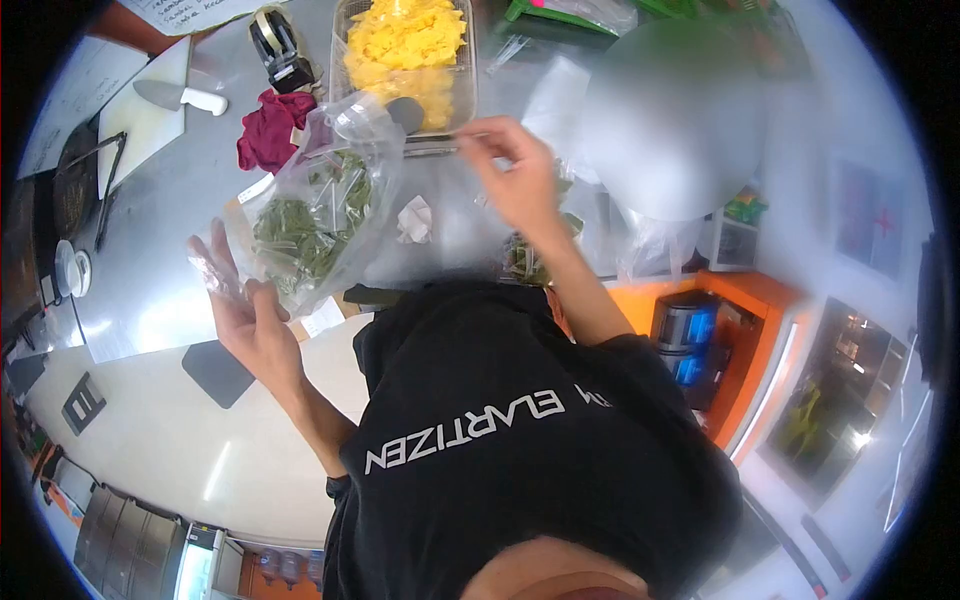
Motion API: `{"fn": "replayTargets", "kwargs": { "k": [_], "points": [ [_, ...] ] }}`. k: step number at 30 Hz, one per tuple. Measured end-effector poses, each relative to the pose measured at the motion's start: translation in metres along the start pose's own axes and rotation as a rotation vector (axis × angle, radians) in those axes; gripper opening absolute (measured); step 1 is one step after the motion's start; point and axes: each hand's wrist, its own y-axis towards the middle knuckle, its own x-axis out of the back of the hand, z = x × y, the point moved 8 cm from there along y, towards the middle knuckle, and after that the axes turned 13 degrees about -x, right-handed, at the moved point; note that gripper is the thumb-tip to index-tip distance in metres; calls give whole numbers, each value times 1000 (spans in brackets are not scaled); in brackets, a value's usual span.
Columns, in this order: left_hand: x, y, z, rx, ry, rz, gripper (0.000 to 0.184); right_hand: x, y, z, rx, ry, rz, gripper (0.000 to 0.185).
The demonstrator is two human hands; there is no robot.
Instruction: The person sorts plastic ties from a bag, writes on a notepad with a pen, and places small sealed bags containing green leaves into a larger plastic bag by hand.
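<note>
A clear plastic bag (345,200) with green leaves (300,235) inside lies on the steel counter in front of me. My left hand (250,315) is at its lower left side, clear film caught around the fingers and the thumb against the bag's edge. My right hand (520,180) is raised beyond the bag to the right, near the front edge of a clear tray (472,75) of yellow pieces (405,45). Its thumb and fingertips are bent together; whatever they hold is too small to make out. More leaves (525,258) sit beneath my right forearm, partly hidden.
A crumpled white paper (414,220) lies between my hands. Toward the left are a maroon cloth (270,130), a tape dispenser (280,50) and a white-handled knife (185,97) on a cutting board (150,125). A blurred white shape (670,120) covers the right side.
</note>
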Motion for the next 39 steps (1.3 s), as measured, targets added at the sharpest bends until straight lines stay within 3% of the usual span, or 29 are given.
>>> {"fn": "replayTargets", "kwargs": {
  "k": [2, 5, 8, 11, 14, 17, 20, 23, 26, 29, 32, 39],
  "points": [
    [-5, 1, 0, -2, 1, -13, 80, 39, 11, -50, -20, -566, -175, 34],
    [-12, 5, 0, -3, -16, 17, 80, 65, 1, -137, -96, -1168, -289, 42],
    [-18, 9, -4, -2, -3, 45, 79, 68, 2, -167, -240, -841, -21, 51],
    [-20, 10, -5, -2, 5, 56, 79, 72, 3, -147, -445, -699, 73, 51],
    [-20, 8, -3, 12, 2, 56, 79, 87, 15, -137, 15, -957, -126, 48],
    [-21, 7, 0, 17, -6, 56, 79, 84, 23, -145, 122, -906, -21, 37],
    [-21, 7, -2, 13, -3, 52, 79, 81, 30, -151, 101, -977, 21, 38],
    [-20, 5, -4, 12, -3, 43, 80, 83, 34, -163, -112, -854, 81, 36],
    [-15, 4, -4, 15, 1, 33, 81, 83, 26, -132, -78, -868, 29, 31],
    [-10, 1, -3, 17, 2, 16, 81, 99, 30, -149, -21, -869, 7, 22],
    [-8, 1, -2, 6, 0, 13, 80, 116, 22, -121, 150, -777, -85, 18],
    [-18, 4, -5, 10, 0, 54, 79, 148, 15, -79, 148, -692, -165, 21]
  ]
}}
